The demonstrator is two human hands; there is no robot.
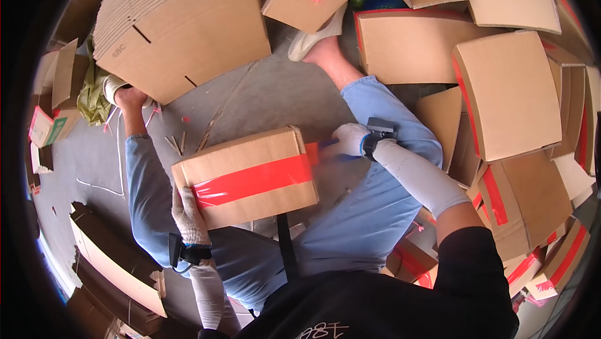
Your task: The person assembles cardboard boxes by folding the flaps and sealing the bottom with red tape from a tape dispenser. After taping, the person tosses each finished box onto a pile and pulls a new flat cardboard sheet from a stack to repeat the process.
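Observation:
A cardboard box (244,151) rests on my lap between my knees, with a strip of red tape (253,179) running across its near face. My left hand (188,214), in a knit glove, presses against the box's left end. My right hand (350,140), in a white glove with a black wrist device, is at the box's right end, closed around a blue-handled tool whose shape is blurred, right where the red tape ends.
Many taped cardboard boxes (513,95) are piled to my right and ahead. A stack of flat cartons (181,20) lies at upper left. Flattened cardboard (119,264) sits at lower left. Bare grey floor (263,95) shows between my legs.

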